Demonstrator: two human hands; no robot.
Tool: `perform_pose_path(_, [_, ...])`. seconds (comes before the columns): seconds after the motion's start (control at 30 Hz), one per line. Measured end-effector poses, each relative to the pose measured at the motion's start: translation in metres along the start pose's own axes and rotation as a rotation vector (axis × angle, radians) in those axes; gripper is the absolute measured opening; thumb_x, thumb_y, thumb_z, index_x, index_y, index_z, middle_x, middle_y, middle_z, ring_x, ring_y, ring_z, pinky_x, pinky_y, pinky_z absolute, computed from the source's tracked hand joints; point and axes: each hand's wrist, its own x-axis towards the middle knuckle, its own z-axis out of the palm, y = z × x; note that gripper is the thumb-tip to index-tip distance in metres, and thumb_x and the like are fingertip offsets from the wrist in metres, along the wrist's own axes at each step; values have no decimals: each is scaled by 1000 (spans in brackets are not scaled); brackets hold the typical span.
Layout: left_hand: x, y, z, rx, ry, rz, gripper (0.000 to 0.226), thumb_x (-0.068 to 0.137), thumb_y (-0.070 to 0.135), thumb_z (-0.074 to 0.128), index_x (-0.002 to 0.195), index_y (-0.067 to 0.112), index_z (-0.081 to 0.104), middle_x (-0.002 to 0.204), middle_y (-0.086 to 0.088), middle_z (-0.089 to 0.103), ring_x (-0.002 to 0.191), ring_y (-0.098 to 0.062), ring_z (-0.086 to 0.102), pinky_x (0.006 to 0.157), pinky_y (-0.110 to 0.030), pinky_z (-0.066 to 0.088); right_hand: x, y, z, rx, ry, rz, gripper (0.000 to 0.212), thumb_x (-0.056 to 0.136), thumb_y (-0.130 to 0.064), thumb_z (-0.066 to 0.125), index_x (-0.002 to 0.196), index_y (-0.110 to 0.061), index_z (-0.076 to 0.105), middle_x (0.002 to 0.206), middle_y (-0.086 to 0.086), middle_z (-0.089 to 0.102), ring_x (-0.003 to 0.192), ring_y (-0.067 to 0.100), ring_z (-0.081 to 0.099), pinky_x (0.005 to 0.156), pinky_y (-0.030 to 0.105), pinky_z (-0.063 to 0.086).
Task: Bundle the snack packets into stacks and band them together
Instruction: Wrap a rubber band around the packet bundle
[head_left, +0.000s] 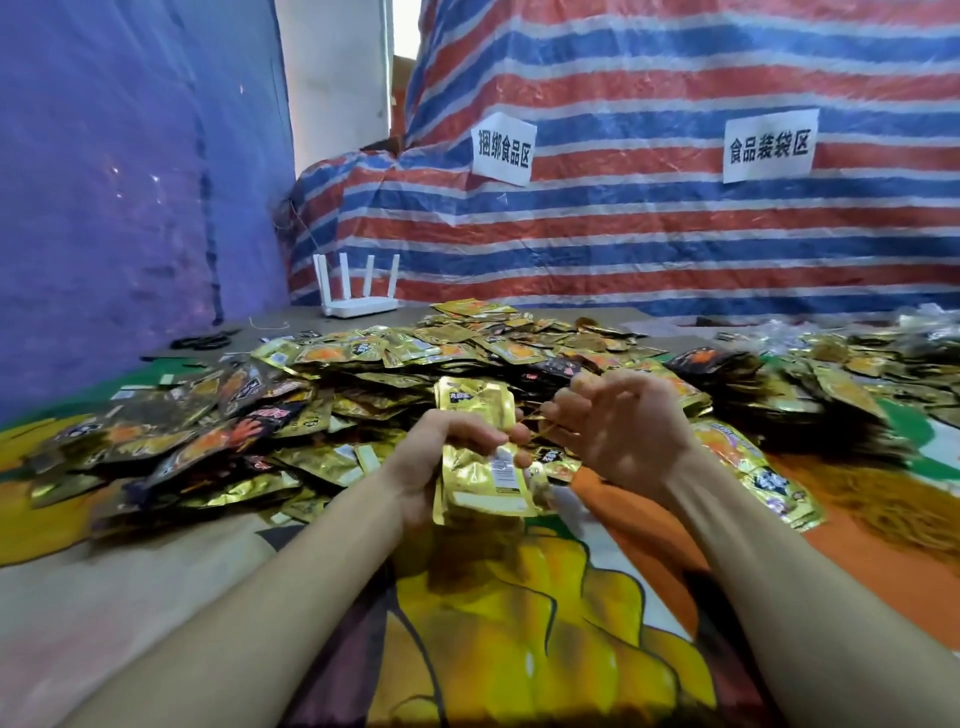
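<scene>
Clamping a thin stack of gold packets (480, 467) above the table (156, 597) in the left grip (431, 457); pinching a stretched rubber band (540, 427) in the right grip (618, 431). Light, slick foil, likely to fan out: squeeze midway.

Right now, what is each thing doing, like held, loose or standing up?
stack of gold packets: upright, gripped by the left hand.
rubber band: stretched, pinched by the right hand beside the stack.
loose packets: heaped on the table, unbundled.
router: standing, four antennas up.
paper signs: stuck on the striped tarp.
</scene>
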Motion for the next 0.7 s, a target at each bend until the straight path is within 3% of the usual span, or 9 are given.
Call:
perform_pose_path(0.1, [-1, 0, 0, -81, -30, 30, 24, 73, 3, 53, 95, 1, 63, 85, -15, 61, 81, -28, 63, 77, -41, 53, -2, 0, 4, 116, -41, -66, 37, 87, -5, 44, 95, -5, 80, 62, -2, 46, 60, 16, 54, 74, 33, 57])
perform_pose_path(0.17, [-1, -1, -2, -106, -44, 41, 20, 74, 4, 53, 88, 1, 66, 86, -16, 65, 86, -28, 67, 84, -42, 53, 0, 0, 7, 117, -45, -104, 38, 87, -4, 51, 110, -11, 79, 68, -4, 50, 54, 9, 50, 67, 28, 57])
perform_pose_path(0.23, [0, -1, -3, -95, -34, 49, 18, 73, 5, 54, 85, 2, 68, 85, -16, 66, 85, -27, 69, 82, -42, 55, 2, 4, 10, 28, -1, -127, 39, 85, -5, 59, 115, -20, 78, 83, -3, 64, 53, 6, 50, 57, 22, 55])
perform_pose_path(0.33, [3, -2, -3, -42, 2, 32, 17, 70, 3, 58, 81, 2, 71, 82, -15, 64, 73, -27, 69, 68, -38, 60, 3, 11, 13, -113, 44, -97, 48, 84, -3, 66, 123, -30, 73, 116, 8, 75, 66, 14, 66, 52, 21, 56])
perform_pose_path(0.47, [5, -5, 0, 62, 103, 2, 21, 69, 3, 58, 77, 5, 78, 81, -16, 73, 70, -31, 73, 68, -44, 62, 2, 14, 14, -314, 97, -104, 59, 82, -6, 73, 136, -27, 62, 122, 13, 73, 95, 29, 75, 61, 33, 60])
perform_pose_path(0.57, [9, -8, 5, 61, 254, 60, 27, 79, -1, 57, 99, 0, 76, 100, -21, 75, 94, -39, 73, 79, -51, 60, 2, 16, 14, -394, 181, -130, 69, 70, -5, 82, 135, -19, 64, 120, 16, 72, 99, 34, 75, 63, 42, 62])
perform_pose_path(0.67, [13, -7, 4, 57, 515, 255, 23, 79, -7, 65, 101, -4, 69, 87, -18, 76, 83, -34, 75, 78, -53, 61, 1, 20, 19, -460, 209, -132, 73, 68, -7, 86, 136, -18, 63, 123, 17, 69, 99, 28, 75, 62, 43, 63])
perform_pose_path(0.7, [14, -6, 2, 59, 579, 311, 25, 78, -5, 68, 103, -3, 68, 91, -20, 76, 87, -37, 74, 81, -57, 60, 1, 21, 21, -478, 204, -118, 77, 64, -10, 88, 137, -19, 63, 126, 16, 67, 99, 26, 75, 62, 43, 63])
